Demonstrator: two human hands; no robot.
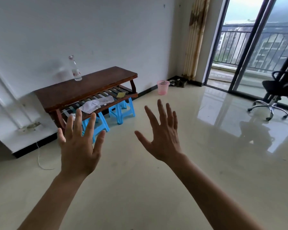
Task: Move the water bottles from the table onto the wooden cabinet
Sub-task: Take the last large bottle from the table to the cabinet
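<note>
Cream floor (140, 196) lies under the left hand (78, 146) and right hand (163, 138), both spread flat and holding nothing; beyond them, one clear bottle (75, 68) stands upright on the wooden cabinet (90, 88) over blue stools (121, 110).

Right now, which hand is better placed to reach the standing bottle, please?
Left, probably: the left hand hovers open before the wooden cabinet bearing the bottle; the right hand is over floor.
</note>
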